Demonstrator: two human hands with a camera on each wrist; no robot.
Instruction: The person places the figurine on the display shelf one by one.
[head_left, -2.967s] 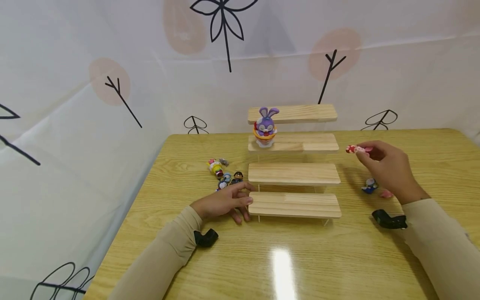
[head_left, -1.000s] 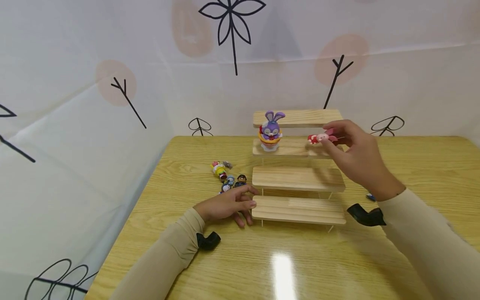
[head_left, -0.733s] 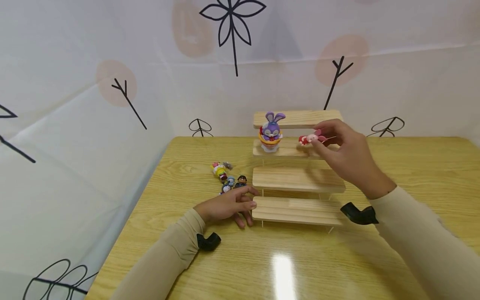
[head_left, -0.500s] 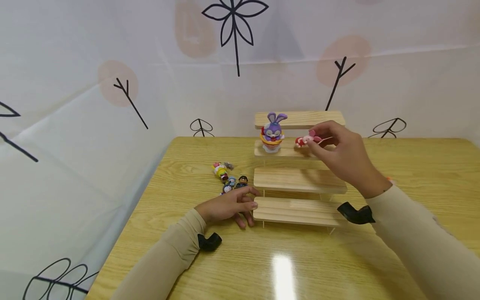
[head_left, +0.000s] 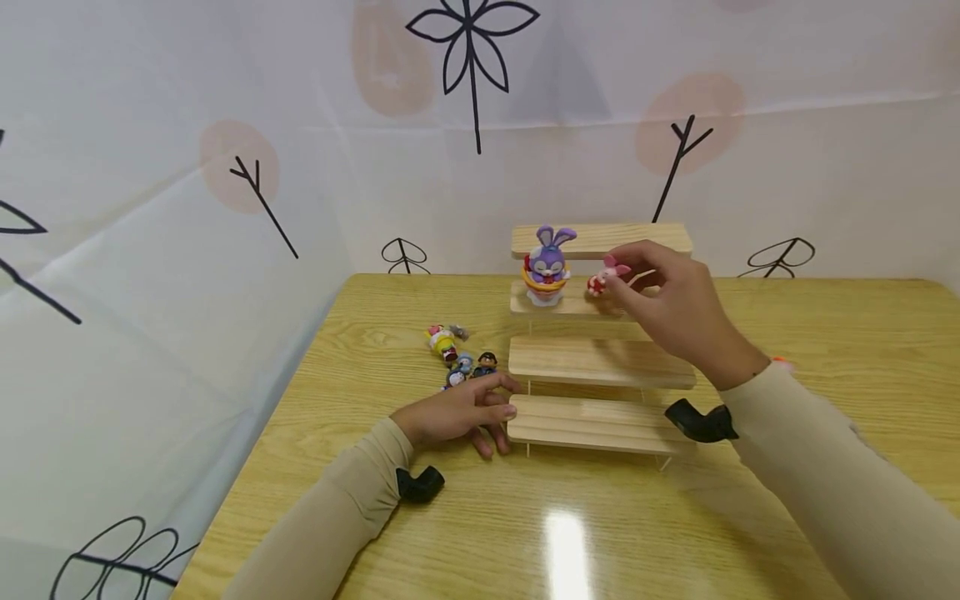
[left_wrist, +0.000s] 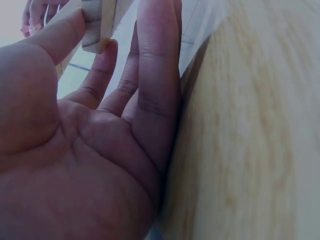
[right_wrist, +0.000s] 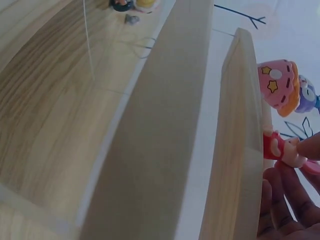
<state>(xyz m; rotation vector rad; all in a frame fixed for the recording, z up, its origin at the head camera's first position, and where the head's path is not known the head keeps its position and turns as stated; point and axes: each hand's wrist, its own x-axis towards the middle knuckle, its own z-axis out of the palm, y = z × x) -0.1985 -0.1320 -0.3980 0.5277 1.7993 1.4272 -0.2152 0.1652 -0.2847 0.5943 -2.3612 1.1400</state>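
Note:
My right hand (head_left: 670,306) pinches a small pink pig figurine (head_left: 597,285) in red between thumb and fingers. It is upright at the second-highest plank of a four-tier wooden display stand (head_left: 592,360); in the right wrist view the figurine's red base (right_wrist: 271,146) is right at that plank's surface. To its left on the same plank stands a purple rabbit figurine (head_left: 547,265) in a cup. My left hand (head_left: 452,414) holds the left end of the lowest plank, thumb on one side and index finger on the other, other fingers near the tabletop.
Left of the stand several figurines lie in a group, among them a yellow one (head_left: 442,342) and a dark-clothed one (head_left: 486,363). A small orange-pink item (head_left: 782,364) peeks out behind the right sleeve. A patterned white cloth (head_left: 570,150) hangs behind the wooden table (head_left: 480,533).
My right hand has carried the pig figurine leftward from beside the stand to the second-highest plank, near the rabbit, turning it from lying sideways to upright. The left hand keeps its place.

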